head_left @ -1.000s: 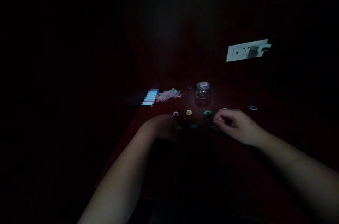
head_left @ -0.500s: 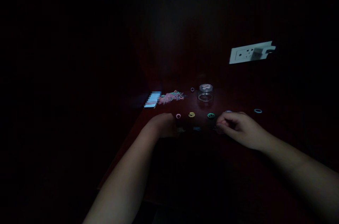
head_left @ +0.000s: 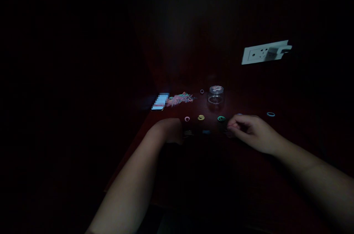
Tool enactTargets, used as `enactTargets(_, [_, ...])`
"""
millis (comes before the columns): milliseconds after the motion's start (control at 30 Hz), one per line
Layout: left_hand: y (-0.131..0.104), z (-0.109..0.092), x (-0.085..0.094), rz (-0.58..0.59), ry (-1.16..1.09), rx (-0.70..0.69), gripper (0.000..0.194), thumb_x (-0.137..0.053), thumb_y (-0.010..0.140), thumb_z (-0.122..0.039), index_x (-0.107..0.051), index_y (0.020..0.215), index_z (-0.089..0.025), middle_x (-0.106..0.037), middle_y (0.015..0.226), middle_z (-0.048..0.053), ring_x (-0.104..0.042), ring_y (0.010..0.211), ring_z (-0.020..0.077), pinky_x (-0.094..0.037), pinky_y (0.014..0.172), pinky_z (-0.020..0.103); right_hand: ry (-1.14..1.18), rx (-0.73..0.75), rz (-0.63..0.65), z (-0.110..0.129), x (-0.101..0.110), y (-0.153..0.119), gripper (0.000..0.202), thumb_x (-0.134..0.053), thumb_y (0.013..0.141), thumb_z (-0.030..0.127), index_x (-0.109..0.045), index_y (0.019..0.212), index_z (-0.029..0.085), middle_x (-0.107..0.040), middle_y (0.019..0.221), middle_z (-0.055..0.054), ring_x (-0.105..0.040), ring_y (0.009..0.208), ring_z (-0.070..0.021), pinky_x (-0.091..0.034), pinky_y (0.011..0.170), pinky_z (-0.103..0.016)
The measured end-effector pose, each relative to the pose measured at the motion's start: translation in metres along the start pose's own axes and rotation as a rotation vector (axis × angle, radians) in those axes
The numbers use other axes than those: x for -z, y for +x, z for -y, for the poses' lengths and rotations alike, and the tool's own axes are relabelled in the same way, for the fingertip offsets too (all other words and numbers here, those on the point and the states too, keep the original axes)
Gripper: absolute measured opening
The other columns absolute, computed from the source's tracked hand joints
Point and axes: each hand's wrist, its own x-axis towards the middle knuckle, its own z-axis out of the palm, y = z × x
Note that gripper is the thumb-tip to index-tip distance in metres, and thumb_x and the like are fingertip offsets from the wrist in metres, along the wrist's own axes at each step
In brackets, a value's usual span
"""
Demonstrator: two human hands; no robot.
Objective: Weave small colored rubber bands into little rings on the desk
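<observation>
My right hand [head_left: 246, 131] is closed in a pinch, low over the table. Whatever its fingertips hold, if anything, is too small and dark to make out. Beside it lie green elastic bands [head_left: 221, 118], and a purple band shows partly behind its knuckles. My left hand [head_left: 170, 131] rests bent at the wrist on the left, its fingers hidden in shadow. Near it are a pink elastic band [head_left: 187, 119], yellow bands [head_left: 201, 117] and a dim, pale little bunch [head_left: 188, 133]. A bluish bunch [head_left: 206, 132] sits between the hands.
A tangled pile of colourful elastic bands [head_left: 180, 99] lies beside a lit phone [head_left: 160, 101] at the back left. A clear lidded jar [head_left: 215, 97] stands behind the bands. A blue band [head_left: 270, 114] is at the right. On the wall is a socket panel [head_left: 257, 55] with a plug.
The view has shifted slightly, so the table things appear a little higher and further right. Both hands keep nearly the same pose and place.
</observation>
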Motion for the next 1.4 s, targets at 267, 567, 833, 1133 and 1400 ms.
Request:
enactTargets(267, [-0.006, 0.007, 0.006, 0.045, -0.107, -0.050, 0.019, -0.065, 0.065, -0.027, -0.076, 0.080, -0.022, -0.073, 0.077, 0.001, -0.063, 0.066, 0.0167, -0.043, 0.059, 0.026, 0.008, 0.000, 0.005, 0.001, 0.000, 0.001, 0.020, -0.056, 0.090, 0.034, -0.062, 0.078, 0.018, -0.064, 0.069, -0.003, -0.056, 0.062, -0.0154, -0.043, 0.057, -0.028])
enactTargets(567, [0.014, 0.011, -0.005, -0.115, -0.091, -0.155, 0.015, -0.067, 0.070, -0.024, -0.074, 0.083, -0.023, -0.073, 0.081, 0.000, -0.063, 0.068, 0.0137, -0.041, 0.060, 0.024, 0.016, -0.002, 0.013, -0.003, -0.001, 0.001, 0.022, -0.056, 0.090, 0.036, -0.062, 0.079, 0.018, -0.062, 0.068, -0.003, -0.054, 0.061, -0.0149, -0.042, 0.057, -0.028])
enactTargets(833, [0.020, 0.013, -0.008, -0.164, -0.111, -0.230, 0.012, -0.067, 0.072, -0.023, -0.074, 0.082, -0.023, -0.074, 0.085, 0.000, -0.063, 0.071, 0.0135, -0.041, 0.063, 0.025, 0.023, -0.003, 0.011, 0.000, -0.001, 0.000, 0.022, -0.056, 0.090, 0.035, -0.062, 0.079, 0.017, -0.063, 0.068, -0.003, -0.055, 0.061, -0.0142, -0.042, 0.056, -0.027])
enactTargets(1133, [0.017, 0.018, -0.009, -0.211, -0.215, -0.281, 0.057, -0.083, 0.059, -0.037, -0.067, 0.112, -0.022, -0.069, 0.110, 0.002, -0.064, 0.093, 0.0174, -0.047, 0.076, 0.024, 0.007, -0.007, 0.012, 0.001, 0.000, 0.001, 0.022, -0.056, 0.090, 0.036, -0.063, 0.079, 0.017, -0.063, 0.068, -0.003, -0.055, 0.061, -0.0145, -0.042, 0.056, -0.027])
enactTargets(1400, [0.021, 0.017, -0.010, -0.094, -0.193, -0.234, 0.035, -0.078, 0.066, -0.029, -0.072, 0.101, -0.025, -0.073, 0.094, -0.001, -0.066, 0.080, 0.0155, -0.045, 0.065, 0.023, 0.000, -0.004, 0.009, -0.001, -0.002, 0.002, 0.023, -0.055, 0.090, 0.036, -0.062, 0.078, 0.018, -0.062, 0.067, -0.003, -0.054, 0.060, -0.0145, -0.042, 0.057, -0.028])
